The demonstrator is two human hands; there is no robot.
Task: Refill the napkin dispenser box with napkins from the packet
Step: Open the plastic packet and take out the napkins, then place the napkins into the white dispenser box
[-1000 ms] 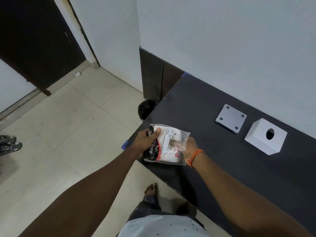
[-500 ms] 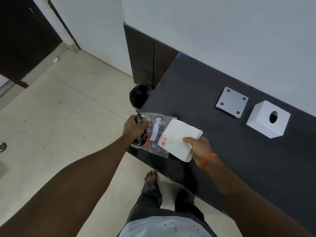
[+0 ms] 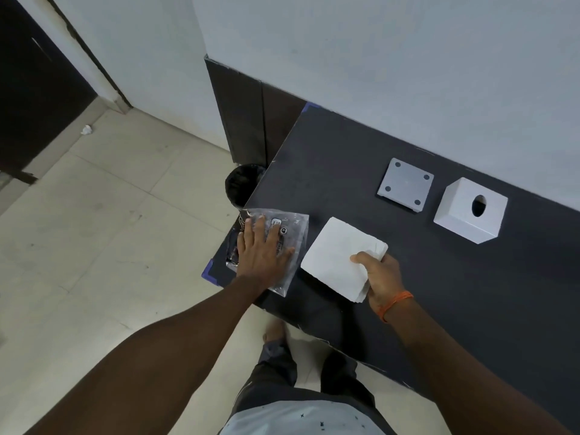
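Observation:
A thick stack of white napkins [image 3: 337,255] is out of its wrapper, and my right hand [image 3: 381,277] grips it by its right corner just above the dark table [image 3: 345,158]. The clear plastic packet [image 3: 292,233] lies flattened at the table's left corner. My left hand [image 3: 262,249] rests flat on the packet with fingers spread. The white dispenser box [image 3: 470,210] with a round hole stands at the back right. Its flat white base plate [image 3: 406,183], with dark pads at the corners, lies just left of the box.
A black waste bin [image 3: 241,183] stands on the tiled floor by the table's left edge. A white wall runs behind the table. A dark door [image 3: 37,89] is at the far left, and a crumpled scrap of paper [image 3: 86,129] lies near it.
My right hand has drawn the napkin stack fully out of the packet and moved it right. My left hand has let go of the packet's end and now presses flat on it.

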